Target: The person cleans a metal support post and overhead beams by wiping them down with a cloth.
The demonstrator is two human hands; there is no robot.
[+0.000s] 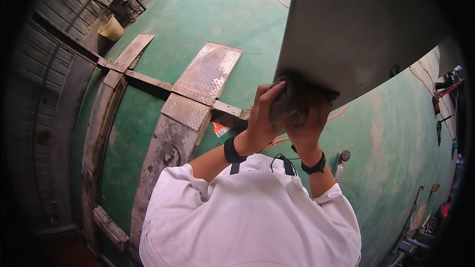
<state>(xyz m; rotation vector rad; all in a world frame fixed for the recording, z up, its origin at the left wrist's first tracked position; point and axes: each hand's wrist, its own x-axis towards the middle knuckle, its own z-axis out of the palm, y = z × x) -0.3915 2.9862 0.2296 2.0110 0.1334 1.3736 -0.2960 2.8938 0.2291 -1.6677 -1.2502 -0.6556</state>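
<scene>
A dark grey cloth (286, 100) is bunched between both hands, against the lower edge of a large smooth grey panel (356, 24). My left hand (261, 116) has its fingers wrapped round the cloth's left side. On the cloth's right side is my right hand (309, 123), its fingers closed on the cloth and partly in shadow under the panel edge. Both wrists wear black bands. What lies behind the cloth is hidden.
Metal lift ramps (173, 141) with tread plates (210, 71) lie on the green floor at the left. A red hose (274, 142) runs below the hands. At the back left stands a yellowish bucket (111, 28); tools line the right edge.
</scene>
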